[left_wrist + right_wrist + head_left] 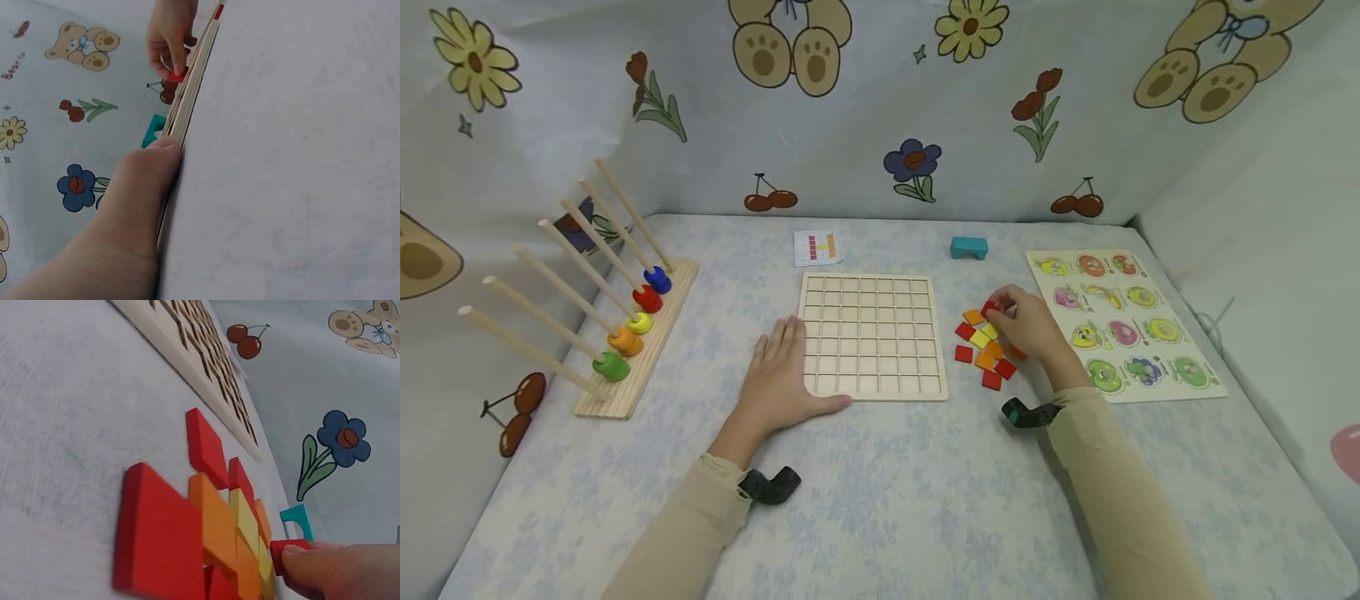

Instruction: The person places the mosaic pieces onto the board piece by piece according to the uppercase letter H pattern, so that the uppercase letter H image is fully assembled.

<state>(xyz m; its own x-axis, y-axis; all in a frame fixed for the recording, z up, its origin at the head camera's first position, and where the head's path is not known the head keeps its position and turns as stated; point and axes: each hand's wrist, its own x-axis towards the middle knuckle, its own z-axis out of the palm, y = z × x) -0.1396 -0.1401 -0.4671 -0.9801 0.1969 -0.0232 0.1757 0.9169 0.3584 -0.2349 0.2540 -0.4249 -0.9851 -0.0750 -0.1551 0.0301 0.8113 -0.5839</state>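
Note:
A pale wooden grid board [872,337] lies mid-table, its square cells bare. My left hand [781,375] rests flat along its left side, thumb on the near left corner; in the left wrist view the thumb [140,181] presses the board's edge. Right of the board is a loose cluster of red, orange and yellow square tiles [985,359]. Over the far end of that cluster my right hand [1026,325] pinches a red tile [287,555] between thumb and fingers. Several other tiles lie flat on the cloth close by, some overlapping in the right wrist view.
A peg stand [658,342] with coloured rings on upright rods stands at the left. Behind the board lie a small pattern card [817,247] and a teal bridge-shaped block [968,247]. A fruit picture board [1123,325] lies at the right, beside my right forearm.

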